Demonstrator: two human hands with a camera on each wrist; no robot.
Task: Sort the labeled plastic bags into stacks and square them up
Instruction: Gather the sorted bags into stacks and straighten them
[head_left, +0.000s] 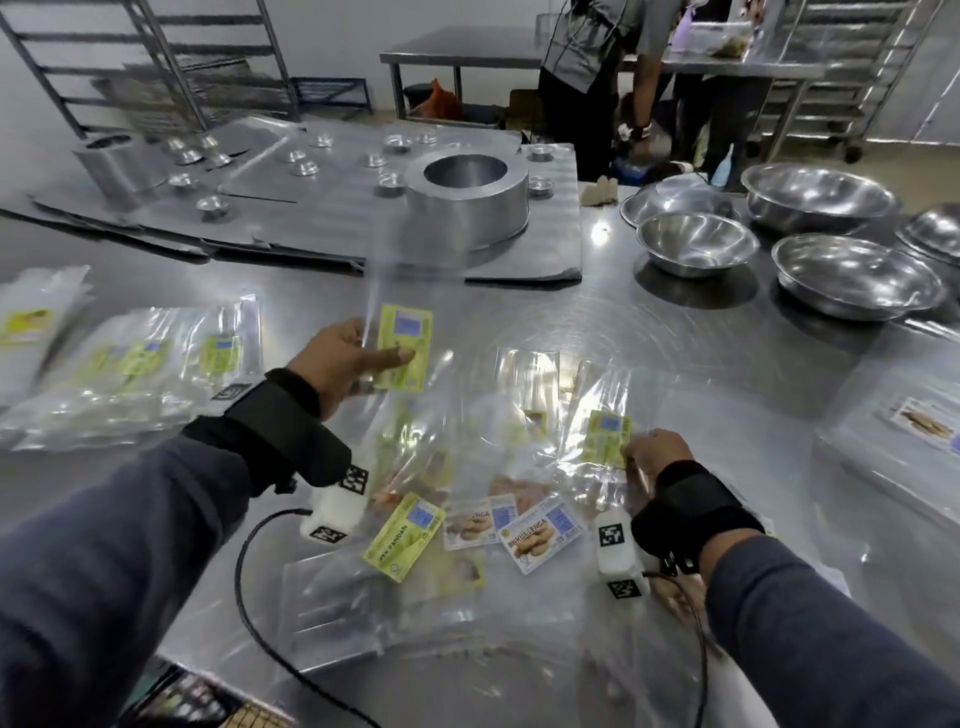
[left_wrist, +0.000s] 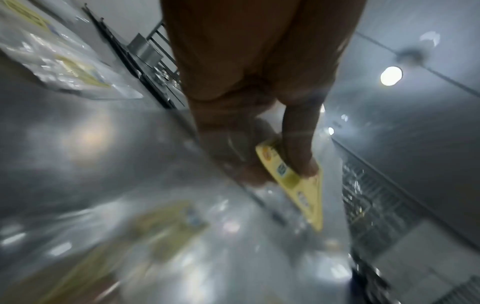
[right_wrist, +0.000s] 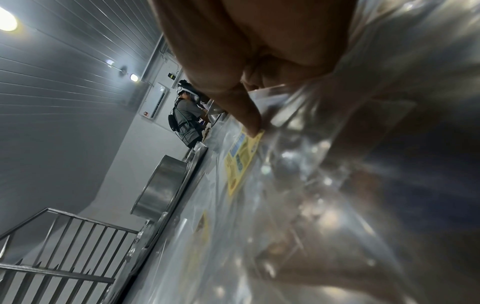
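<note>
Left hand (head_left: 343, 358) fingers pinching glossy clear green-labelled bag (head_left: 402, 332), right hand (head_left: 652, 454) fingers clamped on another crinkly bag (head_left: 605, 436)

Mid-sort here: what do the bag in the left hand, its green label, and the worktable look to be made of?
Bag: thin clear plastic film, glossy; the metal ring behind shows through it.
Green label: probably a printed paper or film sticker, flat yellow-green with a blue panel; which one is unclear.
Worktable: likely stainless steel, brushed, with swirl marks and mirror-like glare.

"KEK PANDAN" on a green bag label (head_left: 404, 535); "BUKUL LENGA" on a white bag label (head_left: 541, 531)
</note>
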